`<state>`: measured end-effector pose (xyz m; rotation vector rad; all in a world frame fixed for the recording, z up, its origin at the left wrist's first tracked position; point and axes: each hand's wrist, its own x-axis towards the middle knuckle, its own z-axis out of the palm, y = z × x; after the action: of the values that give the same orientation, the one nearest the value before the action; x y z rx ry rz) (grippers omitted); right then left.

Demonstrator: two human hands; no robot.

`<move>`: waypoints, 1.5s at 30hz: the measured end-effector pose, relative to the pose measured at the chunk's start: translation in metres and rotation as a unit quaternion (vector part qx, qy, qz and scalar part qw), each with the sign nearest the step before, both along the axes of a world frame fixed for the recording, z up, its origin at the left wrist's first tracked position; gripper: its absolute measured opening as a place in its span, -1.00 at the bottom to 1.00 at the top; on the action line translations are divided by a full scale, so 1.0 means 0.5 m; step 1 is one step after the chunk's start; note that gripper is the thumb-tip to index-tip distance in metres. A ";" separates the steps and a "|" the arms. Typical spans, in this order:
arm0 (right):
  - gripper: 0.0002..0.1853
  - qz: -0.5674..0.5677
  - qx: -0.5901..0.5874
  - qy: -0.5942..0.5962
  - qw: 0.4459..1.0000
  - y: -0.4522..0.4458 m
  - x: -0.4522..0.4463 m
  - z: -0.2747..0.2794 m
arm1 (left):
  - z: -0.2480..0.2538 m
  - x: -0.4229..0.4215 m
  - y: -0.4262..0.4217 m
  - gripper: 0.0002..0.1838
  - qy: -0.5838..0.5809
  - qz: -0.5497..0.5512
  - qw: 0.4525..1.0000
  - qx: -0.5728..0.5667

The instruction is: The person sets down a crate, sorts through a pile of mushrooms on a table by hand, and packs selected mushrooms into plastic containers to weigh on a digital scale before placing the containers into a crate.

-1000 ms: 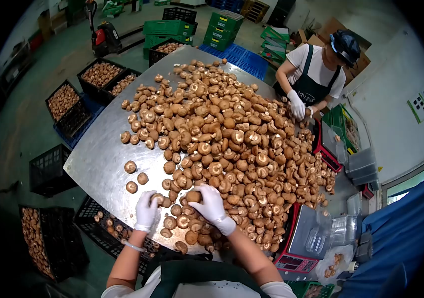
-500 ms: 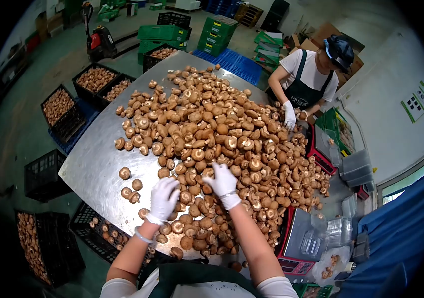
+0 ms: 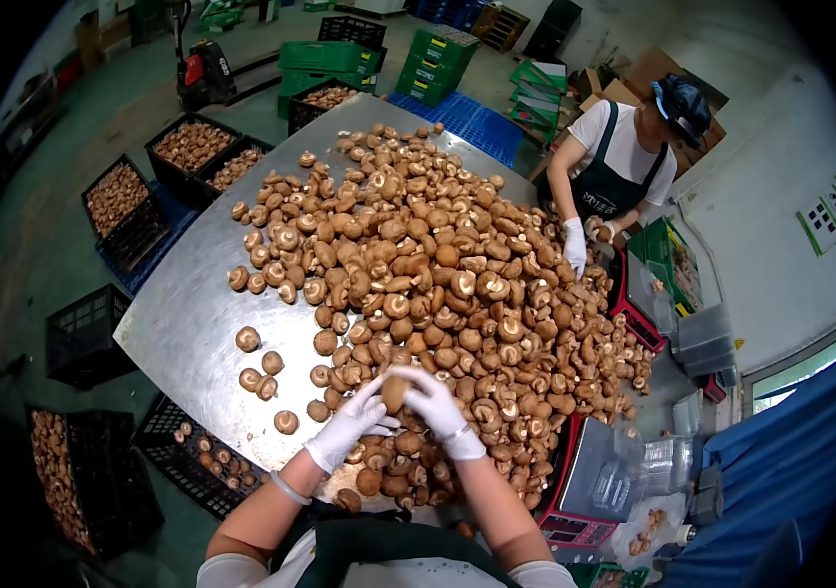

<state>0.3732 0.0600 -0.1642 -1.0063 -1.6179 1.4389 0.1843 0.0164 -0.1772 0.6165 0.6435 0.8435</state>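
Note:
Just in front of me, over the near part of the heap, my two white-gloved hands come together around one brown shiitake mushroom. My right hand grips it from the right, its fingers curved over the top. On the other side my left hand has its fingertips at the mushroom's left edge, with the lower fingers beneath it. Brown shiitake mushrooms are piled across the metal table. A few loose mushrooms lie left of the pile.
A co-worker in white gloves handles mushrooms at the far right. Red-framed scales and clear plastic boxes line the right side. Black crates stand on the floor at left. Green crates are stacked behind, near a pallet jack.
My hands have moved from apart over the heap to together, closer to me, with a mushroom now between them. The co-worker's hands have shifted slightly. The view has shifted a little.

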 end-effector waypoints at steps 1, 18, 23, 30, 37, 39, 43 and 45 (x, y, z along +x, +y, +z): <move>-0.66 0.034 0.071 -0.091 0.993 -0.017 -0.013 0.018 | -0.002 0.001 -0.009 -0.29 -0.010 0.026 1.000 -0.001; -0.52 -0.036 -0.104 -0.055 0.992 0.115 -0.048 -0.057 | 0.035 -0.075 -0.065 -0.26 0.459 0.242 0.824 0.227; -0.58 -0.060 -0.346 0.272 0.896 0.017 -0.014 -0.009 | 0.040 -0.066 -0.065 -0.27 0.453 0.256 0.805 0.286; -0.48 -0.063 -0.323 0.388 0.861 -0.083 -0.032 0.010 | 0.071 -0.035 -0.075 -0.31 0.430 0.252 0.793 0.349; -0.48 -0.088 -0.171 0.227 0.955 -0.153 -0.060 -0.015 | 0.083 0.008 -0.090 -0.25 0.461 0.128 0.757 0.445; -0.52 -0.164 -0.250 0.323 0.898 -0.171 -0.053 -0.004 | 0.092 0.022 -0.092 -0.26 0.465 0.107 0.742 0.472; -0.53 -0.247 -0.239 0.428 0.836 -0.201 -0.033 -0.003 | 0.075 0.061 -0.127 -0.35 0.447 0.125 0.748 0.474; -0.52 -0.273 -0.183 0.429 0.841 -0.208 -0.043 0.021 | 0.071 0.093 -0.136 -0.43 0.477 0.111 0.682 0.543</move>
<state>0.3519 -0.0438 -0.1538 -0.7450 -0.3675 1.4802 0.2308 -0.0518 -0.1416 2.2127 1.1463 1.0727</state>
